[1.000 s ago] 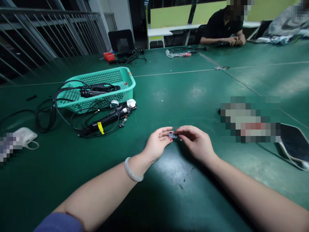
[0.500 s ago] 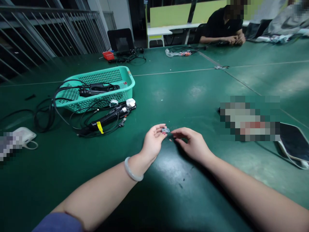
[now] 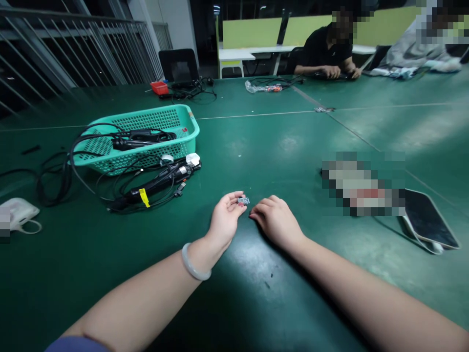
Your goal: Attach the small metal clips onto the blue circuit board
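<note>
Right by me, the person's left hand (image 3: 224, 222) is pinching a small, flat-looking piece (image 3: 243, 201) between thumb and fingers, over the green table (image 3: 223, 146); it is showing a mottle of pale grey-blue and dark, too tiny for me to read any detail. Just beside it, the right hand (image 3: 276, 220) is curling its fingers inward, and I can't tell whether they're gripping anything. Farther off, a corded black device (image 3: 158, 183) is lying before a teal basket (image 3: 186, 144).
</note>
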Available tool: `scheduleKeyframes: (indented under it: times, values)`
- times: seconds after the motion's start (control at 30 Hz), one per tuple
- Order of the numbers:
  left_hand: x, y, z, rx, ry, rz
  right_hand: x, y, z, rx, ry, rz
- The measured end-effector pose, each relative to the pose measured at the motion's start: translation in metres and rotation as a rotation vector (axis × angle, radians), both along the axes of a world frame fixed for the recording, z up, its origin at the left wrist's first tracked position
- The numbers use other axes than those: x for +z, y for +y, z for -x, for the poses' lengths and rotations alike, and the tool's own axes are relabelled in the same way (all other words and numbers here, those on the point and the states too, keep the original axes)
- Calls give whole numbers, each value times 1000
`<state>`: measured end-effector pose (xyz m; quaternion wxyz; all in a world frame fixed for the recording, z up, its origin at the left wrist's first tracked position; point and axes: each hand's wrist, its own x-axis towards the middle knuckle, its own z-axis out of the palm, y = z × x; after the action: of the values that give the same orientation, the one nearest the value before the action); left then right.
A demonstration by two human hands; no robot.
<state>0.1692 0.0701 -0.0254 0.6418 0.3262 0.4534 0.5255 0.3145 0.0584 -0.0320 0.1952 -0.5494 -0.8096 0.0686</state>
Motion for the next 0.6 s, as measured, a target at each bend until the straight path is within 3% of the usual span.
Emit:
scheduleKeyframes:
  times: [0.33,0.5,0.6]
  values:
    - [4,-1,0,-6,7,23,0,1,6,28,-212,-47]
    - [3,0,0,-33,5,35,-2,2,4,46,-206,-78]
    - [2,0,1,-50,-19,43,-2,3,-1,66,-98,-123]
